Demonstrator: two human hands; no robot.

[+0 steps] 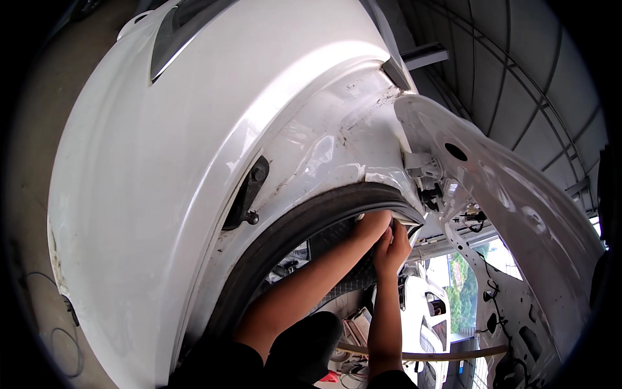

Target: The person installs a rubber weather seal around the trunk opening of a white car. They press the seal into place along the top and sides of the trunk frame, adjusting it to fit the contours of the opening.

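A black rubber seal (353,193) curves around the luggage opening of a white car (194,142). Both my hands are close together at the far right corner of this opening, just inside the seal. My left hand (374,224) is bent at the wrist, and its fingers are hidden. Beside it, my right hand (391,251) is closed, with thumb and fingers drawn together near a pale trim edge (407,220). Whatever it grips is too small to make out. Dark lining (330,238) shows behind my left forearm.
A raised white lid (512,194) with hanging wires (494,301) stands on the right, joined by a hinge (424,167). A black bracket (249,194) sits in the body recess. A thin curved bar (447,356) crosses low right. Another white car (424,318) stands beyond.
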